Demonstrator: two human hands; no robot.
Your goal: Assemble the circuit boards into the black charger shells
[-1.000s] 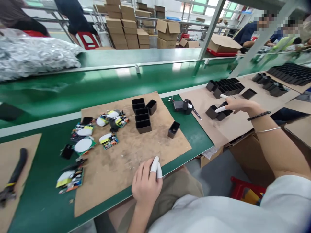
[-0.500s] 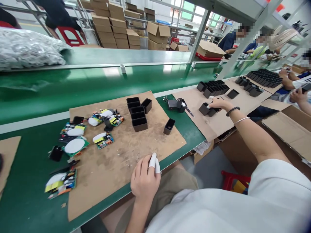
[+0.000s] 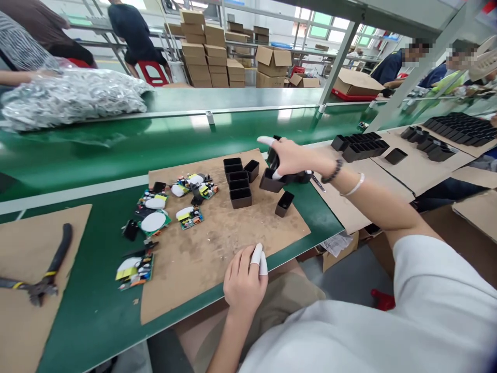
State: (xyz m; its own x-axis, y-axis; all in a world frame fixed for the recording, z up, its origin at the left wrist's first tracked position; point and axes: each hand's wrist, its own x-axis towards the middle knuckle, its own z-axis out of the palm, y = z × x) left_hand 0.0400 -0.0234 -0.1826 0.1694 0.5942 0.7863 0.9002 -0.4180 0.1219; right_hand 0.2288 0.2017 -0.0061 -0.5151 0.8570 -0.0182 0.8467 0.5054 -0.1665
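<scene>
My right hand [image 3: 289, 158] hovers over the right edge of the brown cardboard mat [image 3: 217, 248], fingers closed round several black plastic housings [image 3: 269, 181]; its index finger, in a white cot, sticks out. A stack of black housings [image 3: 237, 182] and a single one [image 3: 284, 203] stand on the mat just beside it. My left hand [image 3: 245, 280] rests at the mat's near edge, fingers loosely curled, white cots on two fingertips, holding nothing. Circuit boards [image 3: 186, 215] with white and yellow parts lie on the mat's left side.
Pliers [image 3: 42, 277] lie on another cardboard sheet at the left. More black housings [image 3: 361, 145] sit in rows on cardboard to the right. A green conveyor belt [image 3: 155, 140] runs behind, with a silver bag [image 3: 73, 98] on it. Other people work at the far right.
My right hand has closed on black housings at the right-hand cardboard and carried them left to the mat's edge. My left hand has stayed put.
</scene>
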